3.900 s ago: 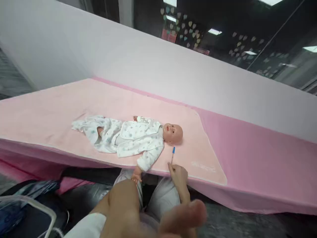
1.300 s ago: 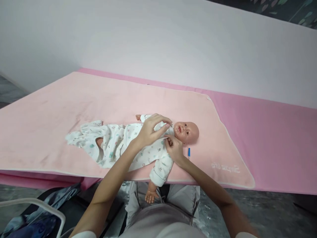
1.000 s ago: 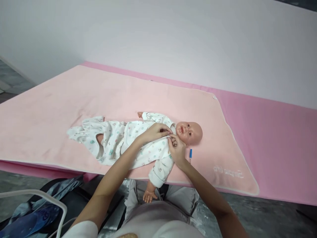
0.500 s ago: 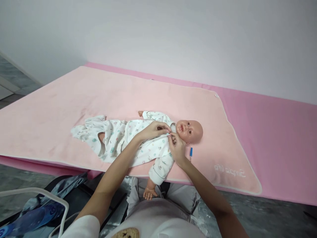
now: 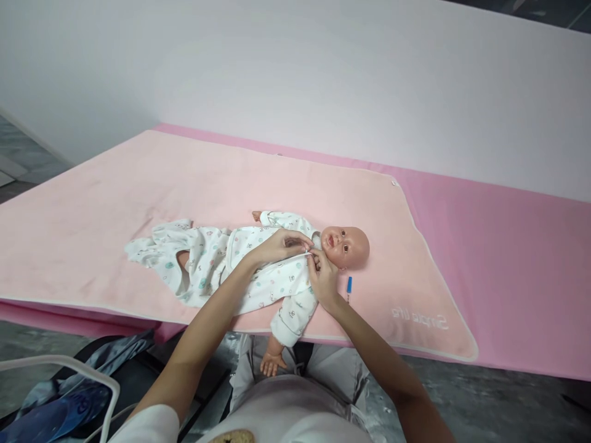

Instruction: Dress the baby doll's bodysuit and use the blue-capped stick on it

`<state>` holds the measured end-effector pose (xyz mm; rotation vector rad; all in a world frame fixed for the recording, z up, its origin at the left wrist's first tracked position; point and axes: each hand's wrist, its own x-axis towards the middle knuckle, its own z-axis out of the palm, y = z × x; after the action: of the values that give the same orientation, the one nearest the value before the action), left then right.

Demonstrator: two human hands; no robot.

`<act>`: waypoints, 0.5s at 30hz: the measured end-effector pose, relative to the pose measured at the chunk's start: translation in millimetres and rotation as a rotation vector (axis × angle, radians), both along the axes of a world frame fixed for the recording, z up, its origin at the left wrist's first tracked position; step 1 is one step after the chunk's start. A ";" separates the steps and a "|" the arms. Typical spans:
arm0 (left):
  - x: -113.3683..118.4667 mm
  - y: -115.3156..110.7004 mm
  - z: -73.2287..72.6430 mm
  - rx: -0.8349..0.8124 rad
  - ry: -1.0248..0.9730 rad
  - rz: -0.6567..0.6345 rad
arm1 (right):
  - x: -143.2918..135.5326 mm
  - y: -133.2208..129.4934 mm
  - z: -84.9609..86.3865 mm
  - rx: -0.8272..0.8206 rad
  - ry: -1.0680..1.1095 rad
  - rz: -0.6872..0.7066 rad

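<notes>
A baby doll (image 5: 347, 247) lies on its back on a pale pink mat (image 5: 198, 178), head to the right. It wears a white printed romper (image 5: 277, 284), with one leg partly showing through a gap in the cloth. My left hand (image 5: 281, 245) and my right hand (image 5: 324, 277) meet at the romper's front edge, just below the doll's neck. The fingers of each are pinched on that edge; any fastener between them is too small to make out. One doll hand (image 5: 272, 363) hangs past the near edge of the mat.
A small blue-capped object (image 5: 349, 285) lies on the mat near the doll's head. The mat covers part of a darker pink table (image 5: 517, 258) against a white wall (image 5: 295, 80). At lower left are a white tubular frame (image 5: 60, 360) and a blue bottle (image 5: 55, 415).
The view has shifted slightly, so the doll and mat appear a little further left. Both hands keep their pinch at the romper's neckline, with only small finger movement.
</notes>
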<state>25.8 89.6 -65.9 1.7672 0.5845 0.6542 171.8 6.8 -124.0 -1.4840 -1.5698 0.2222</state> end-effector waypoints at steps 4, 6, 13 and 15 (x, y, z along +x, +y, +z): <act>-0.6 2.2 -4.0 -0.053 -0.029 0.001 | -0.3 0.9 -3.3 0.029 0.010 0.004; -1.0 3.2 -5.3 -0.068 -0.042 0.004 | -0.4 1.2 -4.4 0.032 0.015 0.004; 0.1 2.8 -5.1 -0.069 -0.047 -0.011 | -0.9 0.7 -6.7 0.066 -0.001 0.012; 0.8 1.6 -4.4 -0.043 -0.016 0.001 | -0.6 0.5 -7.0 0.088 -0.013 0.009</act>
<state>26.6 91.2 -70.3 1.7202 0.5846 0.6518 171.2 7.3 -131.0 -1.4128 -1.5774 0.1467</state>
